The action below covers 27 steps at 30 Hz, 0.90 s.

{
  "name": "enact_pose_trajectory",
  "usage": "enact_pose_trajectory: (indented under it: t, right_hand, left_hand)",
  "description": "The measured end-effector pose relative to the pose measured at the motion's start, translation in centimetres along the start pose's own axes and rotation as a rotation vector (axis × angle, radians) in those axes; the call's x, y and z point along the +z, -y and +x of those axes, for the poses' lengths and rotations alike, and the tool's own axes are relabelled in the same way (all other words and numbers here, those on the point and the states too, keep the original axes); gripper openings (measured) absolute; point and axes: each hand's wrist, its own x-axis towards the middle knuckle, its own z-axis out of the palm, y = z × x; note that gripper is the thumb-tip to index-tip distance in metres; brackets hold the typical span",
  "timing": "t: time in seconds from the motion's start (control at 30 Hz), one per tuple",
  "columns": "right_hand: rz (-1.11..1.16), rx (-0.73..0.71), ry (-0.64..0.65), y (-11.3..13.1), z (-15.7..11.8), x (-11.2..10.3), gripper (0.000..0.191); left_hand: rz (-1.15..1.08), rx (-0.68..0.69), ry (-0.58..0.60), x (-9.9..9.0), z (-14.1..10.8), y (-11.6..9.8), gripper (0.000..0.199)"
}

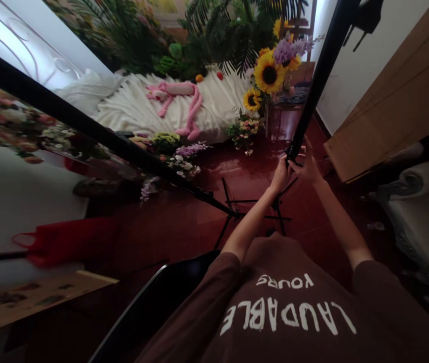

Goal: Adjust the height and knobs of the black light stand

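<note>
Arms (254, 217) were stretched forward and down to a black pole (316, 83), which slanted up to the right above thin legs (276, 204) on the dark red floor (218, 164). The left hand (281, 174) had its grip wrapped round the pole low down, at a collar (292, 151). Just beside it, the right hand (308, 164) had its fingers bent about the same spot; whether that grip pressed on the collar or only lay near it, I couldn't tell.

A second pole (97, 123) sloped down from the left, well apart from both hands. Beyond them a white cloth (218, 108) lay in folds, with a pink toy (178, 89) sprawled across it and two small round things, one orange (199, 78) and one red (219, 75), near its back edge. Sunflowers (269, 73) stood at the cloth's right, purple blooms (288, 50) among them. More flowers (186, 164) sat at its near side. A brown board (392, 96) stood slanted on the right, and a red bag (66, 242), rather blurred, was over on the left. White letters on the person's brown shirt (298, 262) read LAUDABLE and YOURS.
</note>
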Motion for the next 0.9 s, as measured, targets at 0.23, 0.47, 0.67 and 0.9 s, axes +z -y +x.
enact_pose_trajectory:
  t: [0.23, 0.47, 0.67, 0.9]
  right_hand:
    - [0.015, 0.113, 0.038, -1.5, -3.7, -3.6, 0.065]
    - [0.106, 0.300, -0.068, -2.8, -3.1, -2.1, 0.058]
    - [0.221, 0.554, -0.072, -3.0, -1.7, -0.6, 0.042]
    - [0.781, 1.101, 0.118, -2.1, 0.8, -1.6, 0.017]
  left_hand:
    - [0.008, -0.044, -0.011, 0.3, -0.1, -0.2, 0.058]
    - [0.028, -0.064, 0.003, 0.1, -0.1, -0.5, 0.066]
    - [0.100, -0.099, 0.019, 0.0, -0.2, -0.9, 0.066]
    - [0.108, -0.077, -0.008, 0.2, -0.3, -0.4, 0.051]
